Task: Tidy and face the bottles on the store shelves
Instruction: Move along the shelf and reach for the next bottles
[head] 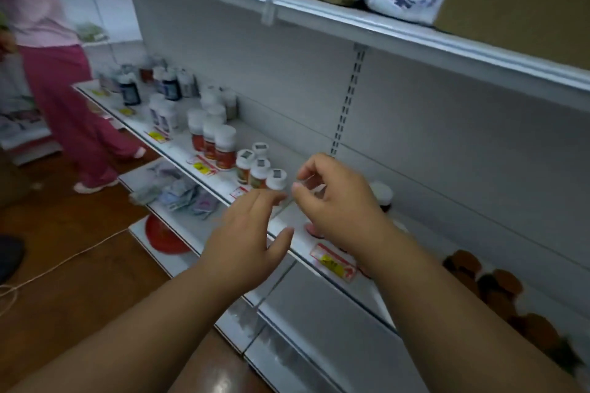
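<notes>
Hovering empty: left hand (247, 241) & right hand (332, 201), near white-capped bottles (260, 169).

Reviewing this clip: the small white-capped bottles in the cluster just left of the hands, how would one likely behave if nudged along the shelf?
The white-capped bottles look rigid, so one would probably slide whole rather than flex. They are taller than wide, so a push near the cap might tip one. They stand close together, so a nudge would likely knock its neighbours. The shelf looks smooth, which may favour sliding. The left hand holds nothing.
</notes>
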### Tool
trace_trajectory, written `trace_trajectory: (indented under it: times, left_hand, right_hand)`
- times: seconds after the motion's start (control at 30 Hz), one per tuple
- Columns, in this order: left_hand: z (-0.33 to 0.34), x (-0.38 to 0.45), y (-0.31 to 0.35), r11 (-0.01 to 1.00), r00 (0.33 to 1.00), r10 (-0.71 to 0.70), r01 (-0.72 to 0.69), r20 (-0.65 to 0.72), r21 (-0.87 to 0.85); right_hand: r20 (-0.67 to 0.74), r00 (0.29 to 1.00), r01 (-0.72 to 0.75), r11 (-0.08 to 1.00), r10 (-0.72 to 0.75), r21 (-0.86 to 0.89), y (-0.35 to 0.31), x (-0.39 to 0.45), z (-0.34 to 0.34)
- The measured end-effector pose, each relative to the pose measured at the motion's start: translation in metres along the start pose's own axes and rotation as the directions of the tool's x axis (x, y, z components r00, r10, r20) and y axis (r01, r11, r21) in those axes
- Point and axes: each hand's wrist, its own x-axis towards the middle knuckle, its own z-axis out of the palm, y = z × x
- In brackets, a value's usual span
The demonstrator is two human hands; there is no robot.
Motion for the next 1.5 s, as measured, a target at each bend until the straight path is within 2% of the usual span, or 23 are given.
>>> trace_trajectory:
  times: [0.17, 0.27, 0.47, 0.63, 0.8, 0.93, 1.03, 1.13, 1.23, 1.3, 1.37, 1.43, 1.5]
  left_hand:
    - [-0.073, 0.013, -0.103, 0.994, 0.998, -0.062, 0.063, -0.017, 0.086]
    - [-0.101, 0.026, -0.148, 0.989, 0.996, -0.092, 0.093, -0.016, 0.111]
    - [-0.097, 0.07, -0.21, 0.992, 0.992, -0.125, 0.125, -0.017, 0.021]
    - [-0.088, 0.124, -0.257, 0.99, 0.99, -0.137, 0.137, -0.018, -0.022]
    - [-0.103, 0.175, -0.301, 0.988, 0.988, -0.153, 0.154, -0.021, 0.015]
    - [-0.104, 0.206, -0.338, 0.992, 0.992, -0.127, 0.127, 0.024, -0.003]
    - [-0.1, 0.232, -0.373, 0.998, 0.995, -0.06, 0.059, 0.08, 0.008]
    - [-0.099, 0.266, -0.405, 0.998, 0.988, 0.064, -0.063, 0.139, -0.011]
    - [-0.099, 0.293, -0.43, 0.978, 0.97, 0.199, -0.186, 0.14, -0.095]
    - [-0.097, 0.309, -0.444, 0.962, 0.96, 0.245, -0.222, 0.139, -0.16]
    - [-0.095, 0.326, -0.451, 0.95, 0.948, 0.264, -0.224, 0.177, -0.217]
    - [-0.094, 0.342, -0.447, 0.947, 0.929, 0.239, -0.158, 0.283, -0.281]
    - [-0.092, 0.352, -0.435, 0.924, 0.899, 0.272, -0.143, 0.344, -0.356]
  right_hand:
    - [-0.028, 1.0, -0.013, 0.996, 0.015, 0.094, -0.069, 0.063, 0.098]
    - [-0.02, 0.999, -0.033, 0.992, 0.036, 0.123, -0.09, 0.094, 0.133]
    - [-0.018, 0.989, -0.144, 0.989, 0.145, 0.046, -0.091, 0.151, 0.157]
    - [-0.001, 0.978, -0.208, 0.975, 0.209, 0.076, -0.082, 0.236, 0.169]
    - [0.038, 0.991, -0.122, 0.982, 0.128, -0.147, -0.057, 0.347, 0.204]
    - [0.175, 0.935, -0.233, 0.906, 0.308, -0.353, -0.024, 0.411, 0.237]
    - [0.235, 0.899, -0.23, 0.854, 0.37, -0.467, -0.014, 0.437, 0.26]
    - [0.149, 0.91, -0.249, 0.798, 0.386, -0.549, -0.013, 0.454, 0.276]
    - [0.08, 0.908, -0.309, 0.787, 0.411, -0.534, -0.012, 0.464, 0.279]
    - [-0.016, 0.911, -0.374, 0.81, 0.412, -0.451, -0.021, 0.462, 0.272]
    - [-0.169, 0.914, -0.406, 0.846, 0.369, -0.345, -0.039, 0.453, 0.259]
    - [-0.325, 0.876, -0.437, 0.872, 0.357, -0.219, -0.059, 0.438, 0.245]
    - [-0.43, 0.822, -0.463, 0.878, 0.373, -0.123, -0.077, 0.424, 0.235]
